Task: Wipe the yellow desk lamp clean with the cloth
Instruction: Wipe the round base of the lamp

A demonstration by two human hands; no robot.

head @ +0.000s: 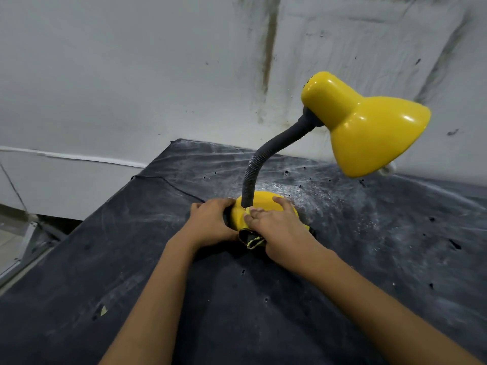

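A yellow desk lamp stands on a dark table (pixel 290 299). Its round base (pixel 259 204) sits mid-frame, a grey flexible neck (pixel 261 159) curves up, and the yellow shade (pixel 369 127) hangs at the upper right. My left hand (pixel 210 219) grips the left side of the base. My right hand (pixel 276 222) lies over the front and right of the base, pressing a cloth onto it. The cloth (pixel 251 239) is dark with a yellow stitched edge; only a bunched end shows below my right palm.
The table top is worn, scratched and pitted, with whitish scuffs around the lamp. A black cord (pixel 168 184) runs left from the base to the table's edge. A stained white wall (pixel 158 75) stands close behind. The table's left edge drops to the floor (pixel 15 233).
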